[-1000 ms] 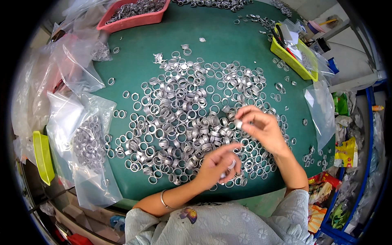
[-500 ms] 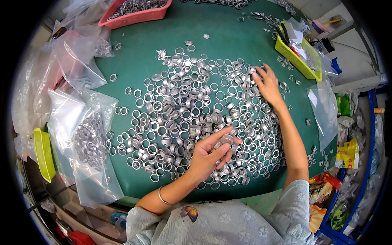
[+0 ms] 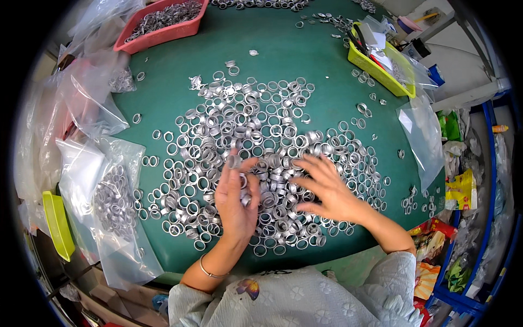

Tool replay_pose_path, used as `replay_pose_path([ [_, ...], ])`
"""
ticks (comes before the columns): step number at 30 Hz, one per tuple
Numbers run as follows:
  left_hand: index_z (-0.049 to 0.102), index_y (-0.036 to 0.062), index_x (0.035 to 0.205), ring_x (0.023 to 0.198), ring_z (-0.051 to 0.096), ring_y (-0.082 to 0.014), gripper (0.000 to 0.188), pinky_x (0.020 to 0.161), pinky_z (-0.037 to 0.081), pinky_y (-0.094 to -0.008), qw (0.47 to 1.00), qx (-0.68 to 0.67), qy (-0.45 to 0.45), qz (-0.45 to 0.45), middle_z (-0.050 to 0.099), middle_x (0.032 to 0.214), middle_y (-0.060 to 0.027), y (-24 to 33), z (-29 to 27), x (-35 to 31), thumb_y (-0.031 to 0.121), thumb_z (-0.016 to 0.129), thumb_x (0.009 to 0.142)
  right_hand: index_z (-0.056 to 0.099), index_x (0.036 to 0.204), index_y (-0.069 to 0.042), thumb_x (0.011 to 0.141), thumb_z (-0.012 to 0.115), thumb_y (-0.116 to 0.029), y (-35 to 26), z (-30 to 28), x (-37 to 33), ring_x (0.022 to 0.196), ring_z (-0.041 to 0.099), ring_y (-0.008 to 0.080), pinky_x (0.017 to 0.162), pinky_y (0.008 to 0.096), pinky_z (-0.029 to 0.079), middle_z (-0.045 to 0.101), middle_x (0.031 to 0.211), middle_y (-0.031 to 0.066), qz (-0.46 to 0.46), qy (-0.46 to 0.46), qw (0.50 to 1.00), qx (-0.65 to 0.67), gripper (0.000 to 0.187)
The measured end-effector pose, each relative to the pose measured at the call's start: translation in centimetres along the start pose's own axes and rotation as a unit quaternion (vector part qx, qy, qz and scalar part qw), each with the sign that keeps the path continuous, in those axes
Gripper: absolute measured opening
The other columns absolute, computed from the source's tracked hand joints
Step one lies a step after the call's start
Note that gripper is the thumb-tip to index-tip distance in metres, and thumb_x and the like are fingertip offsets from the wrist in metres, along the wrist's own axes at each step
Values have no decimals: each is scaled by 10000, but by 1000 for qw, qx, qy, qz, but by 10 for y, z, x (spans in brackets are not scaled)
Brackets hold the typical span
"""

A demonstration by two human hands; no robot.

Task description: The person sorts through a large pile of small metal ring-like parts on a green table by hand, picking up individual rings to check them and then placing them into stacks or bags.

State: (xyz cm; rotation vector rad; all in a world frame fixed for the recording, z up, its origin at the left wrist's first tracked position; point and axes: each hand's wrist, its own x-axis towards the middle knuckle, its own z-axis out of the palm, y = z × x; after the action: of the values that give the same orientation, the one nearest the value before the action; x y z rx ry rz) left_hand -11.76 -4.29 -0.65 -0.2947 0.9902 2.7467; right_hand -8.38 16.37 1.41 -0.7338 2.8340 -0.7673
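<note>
Silver-grey metal rings (image 3: 273,161) lie in a broad, overlapping heap across the centre of the frame, on the green desk (image 3: 340,104). Left of centre, the left hand (image 3: 235,210) is raised over the heap, its thumb and forefinger seeming to pinch an upright ring (image 3: 233,162); at least one more appears tucked lower, against the curled fingers. Such a hold would be best kept light yet firm, with the lower fingers closed enough that nothing slips out when the pinch is loosened.

Right of centre, the right hand (image 3: 329,193) is palm-down over the rings, its fingers spread and pinching nothing visible; blur hides whether the tips touch the metal. A good pick there would likely take a ring that lies loose on top, gripped by its outer band, since stacked or interlocked ones could drag neighbours along. Near the heap's right edge the rings lie flatter and more singly, so they should be easier to separate. Turning each ring between the fingertips would let both rims be seen.
</note>
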Motion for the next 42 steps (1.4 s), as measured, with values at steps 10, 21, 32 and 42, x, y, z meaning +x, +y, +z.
replay_pose_path([
  [10,357,14,1295,469,391,-59,367,371,316,-169,983,109,34,145,556,916,-99,-13,-3,-19,102,428,946,646,902,-17,770,646,-46,51,-20,8,808,584,226,703,333,471,630,872,88,135,221,958,125,135],
  [21,497,5,1138,445,405,-50,221,404,315,-174,977,184,-106,26,567,764,-90,-23,-2,-32,30,417,933,663,774,-79,696,721,-133,111,-22,64,906,490,255,810,367,395,560,929,55,88,162,981,-51,111],
  [32,428,51,1215,406,348,-54,267,345,302,-178,980,164,-91,64,537,732,-78,-28,-3,-32,95,419,952,618,800,-28,745,680,-91,89,-23,34,927,498,263,851,359,380,564,959,77,127,157,976,-76,104],
  [42,433,46,1207,408,354,-53,260,345,296,-175,979,177,-91,51,548,746,-84,-29,-4,-32,96,423,952,598,996,-21,743,702,-210,42,-20,31,905,522,289,842,374,396,588,941,116,98,116,988,-4,333],
])
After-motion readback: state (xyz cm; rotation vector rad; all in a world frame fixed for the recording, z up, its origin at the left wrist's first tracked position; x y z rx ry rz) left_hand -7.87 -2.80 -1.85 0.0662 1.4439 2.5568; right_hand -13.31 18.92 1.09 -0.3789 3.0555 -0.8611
